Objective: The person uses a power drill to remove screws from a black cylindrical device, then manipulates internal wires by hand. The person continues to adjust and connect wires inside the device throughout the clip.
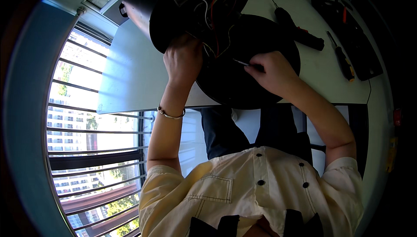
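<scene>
A black cylindrical appliance housing (pixel 143 0) lies tipped at the top, with wiring and small electrical parts (pixel 204 6) exposed inside. Red, white and yellowish wires run down to a round black part (pixel 260 85) resting on the table. My left hand (pixel 181 63) is curled at the housing's lower rim, its fingertips hidden among shadow and wires. In my right hand (pixel 271 71), closed over the round part, is a slim tool with a metal tip (pixel 241 61), pointing left toward the wires; its exact kind is unclear.
The pale table (pixel 130 76) has a dark power-tool-like screwdriver (pixel 299 30), a yellow-and-black screwdriver (pixel 343 61) and a long black tool case (pixel 354 32) at the right. A barred window (pixel 78 130) is at the left. My legs show below the table edge.
</scene>
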### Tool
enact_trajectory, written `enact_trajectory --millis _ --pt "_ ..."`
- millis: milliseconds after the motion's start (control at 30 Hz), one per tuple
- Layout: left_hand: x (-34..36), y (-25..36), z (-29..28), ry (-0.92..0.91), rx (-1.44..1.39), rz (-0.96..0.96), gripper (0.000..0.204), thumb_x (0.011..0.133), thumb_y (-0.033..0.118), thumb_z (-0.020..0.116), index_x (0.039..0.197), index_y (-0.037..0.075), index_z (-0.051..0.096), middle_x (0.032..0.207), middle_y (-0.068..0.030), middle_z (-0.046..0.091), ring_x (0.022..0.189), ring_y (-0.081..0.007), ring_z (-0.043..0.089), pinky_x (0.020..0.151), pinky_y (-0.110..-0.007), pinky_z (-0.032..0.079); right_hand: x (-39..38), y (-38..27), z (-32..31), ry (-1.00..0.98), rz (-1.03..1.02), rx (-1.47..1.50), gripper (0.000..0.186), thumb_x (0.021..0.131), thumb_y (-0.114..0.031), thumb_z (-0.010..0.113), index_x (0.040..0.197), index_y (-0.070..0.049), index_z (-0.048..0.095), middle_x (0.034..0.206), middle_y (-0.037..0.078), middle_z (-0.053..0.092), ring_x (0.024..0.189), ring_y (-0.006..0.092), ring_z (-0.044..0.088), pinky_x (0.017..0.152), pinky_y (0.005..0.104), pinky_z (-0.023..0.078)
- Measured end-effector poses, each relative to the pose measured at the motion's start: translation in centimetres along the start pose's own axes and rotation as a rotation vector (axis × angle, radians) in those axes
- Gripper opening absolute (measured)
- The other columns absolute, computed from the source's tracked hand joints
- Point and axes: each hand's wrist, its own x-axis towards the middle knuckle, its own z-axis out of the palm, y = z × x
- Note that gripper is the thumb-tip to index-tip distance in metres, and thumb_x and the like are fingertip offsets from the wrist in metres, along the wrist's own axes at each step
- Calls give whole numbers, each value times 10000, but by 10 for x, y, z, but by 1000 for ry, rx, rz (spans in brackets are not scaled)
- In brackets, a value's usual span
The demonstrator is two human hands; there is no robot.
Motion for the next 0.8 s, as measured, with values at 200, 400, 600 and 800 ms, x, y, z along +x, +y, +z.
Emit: enact_trajectory --millis 200,400,600,800 --pt "-4 5 -6 9 79 43 62 676 102 689 730 134 686 830 9 620 814 -214 573 666 -310 482 -4 -5 -4 13 26 25 146 799 -145 620 733 -16 637 594 111 599 524 233 586 527 315 471" --pt "-6 5 -3 13 138 35 94 651 78 690 727 133 682 827 12 600 823 -211 557 655 -309 490 6 -1 -10 125 -73 -70 137 786 -144 622 722 -22 618 604 109 582 555 240 579 534 342 460" --pt "-7 3 3 31 143 43 95 647 66 684 724 120 676 829 -7 604 820 -214 561 638 -314 497 50 9 -29 169 -411 -469 128 771 -126 615 707 -16 622 920 95 632 686 247 612 644 343 506" --pt "-7 4 4 35 129 31 90 655 49 645 724 101 670 835 -37 607 838 -226 567 650 -324 497 96 13 -25 -25 -610 -669 125 794 -81 562 756 3 647 1264 106 498 953 244 592 784 338 507"
